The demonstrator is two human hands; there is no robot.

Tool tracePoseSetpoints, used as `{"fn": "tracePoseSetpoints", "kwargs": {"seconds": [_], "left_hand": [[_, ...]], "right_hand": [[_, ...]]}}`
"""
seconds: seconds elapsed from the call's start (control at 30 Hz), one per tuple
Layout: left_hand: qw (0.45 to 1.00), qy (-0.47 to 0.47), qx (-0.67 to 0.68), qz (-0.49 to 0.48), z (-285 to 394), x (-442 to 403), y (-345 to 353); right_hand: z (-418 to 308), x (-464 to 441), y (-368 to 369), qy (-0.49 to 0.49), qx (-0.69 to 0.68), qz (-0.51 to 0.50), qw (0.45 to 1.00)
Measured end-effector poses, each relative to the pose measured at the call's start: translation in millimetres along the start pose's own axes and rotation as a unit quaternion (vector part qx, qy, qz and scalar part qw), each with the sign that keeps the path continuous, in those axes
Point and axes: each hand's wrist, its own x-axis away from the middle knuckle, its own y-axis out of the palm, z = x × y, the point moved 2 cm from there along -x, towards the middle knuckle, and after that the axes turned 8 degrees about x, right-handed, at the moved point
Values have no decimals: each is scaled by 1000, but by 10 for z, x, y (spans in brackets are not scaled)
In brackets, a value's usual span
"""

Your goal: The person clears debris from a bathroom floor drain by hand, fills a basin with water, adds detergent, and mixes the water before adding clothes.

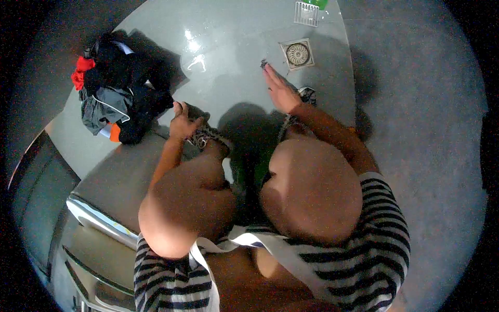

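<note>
My right hand [281, 95] is stretched forward over the glossy grey floor [228, 78], its fingers straight and held side by side. At its fingertips is a small dark clump [264, 64], too small to name. A square floor drain [298, 54] lies just beyond this hand. My left hand [184, 124] is near my left shoe [201, 139], thumb apart from the bent fingers. Its fingertips come close to a heap of clothes [130, 91], mostly black with grey, red and orange parts; whether they touch is unclear. I am squatting, with my knees between my arms.
A white slotted rack [306, 14] and a green object [318, 3], cut off by the view, are past the drain. A box-like grey piece with a shiny edge [106, 221] stands at my left. A curved edge [352, 67] borders the glossy floor on the right.
</note>
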Motion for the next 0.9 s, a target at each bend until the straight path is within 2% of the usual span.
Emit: {"fn": "tracePoseSetpoints", "kwargs": {"seconds": [0.07, 0.13, 0.17, 0.2, 0.27, 0.3, 0.4, 0.43, 0.6, 0.67, 0.7, 0.73, 0.8, 0.83, 0.87, 0.9], "left_hand": [[1000, -1, 8, -2, -16, 19, -9], [1000, -4, 22, -4, 36, 57, -14], [1000, -4, 9, -3, 42, 61, -17], [1000, -1, -4, 1, 77, 45, -44], [1000, -13, 0, -6, 109, 39, -74], [999, -28, 4, -15, 127, 59, -81], [1000, -1, 10, -12, 69, 49, -74], [1000, -1, 10, -13, 33, 46, -51], [1000, 10, -6, 17, 4, -4, 16], [1000, 8, 13, 8, 17, 32, -42], [999, 9, 30, -5, 27, 61, -67], [1000, 0, 31, -4, 48, 73, -80], [1000, 2, 11, 4, 60, 60, -52], [1000, 5, -2, 5, 55, 51, -40], [1000, 0, -2, 7, 68, 65, -48], [1000, -5, 13, -5, 82, 83, -62]], "right_hand": [[95, 29, 32, 0, 31, -2, 1000], [266, 103, 67, 208, 99, 167, 959], [200, 91, 143, 196, 181, 141, 953], [92, 55, 141, 199, 183, 142, 952], [-73, 6, 171, 171, 109, 109, 973], [-57, -24, 186, 116, 69, 72, 988], [7, -65, 25, 79, 87, 91, 989], [84, -109, -26, 159, 26, 182, 970], [-39, -85, 55, 154, 89, 132, 975], [-124, -93, -19, 40, -67, 44, 996], [-114, -55, -48, 16, -16, 91, 996], [-33, -77, -86, 9, -21, 86, 996], [46, -199, -338, 31, 117, 109, 987], [4, -248, -444, 4, 150, 135, 979], [52, -297, -430, -1, 148, 134, 980], [107, -397, -395, -38, 117, 87, 989]]}}
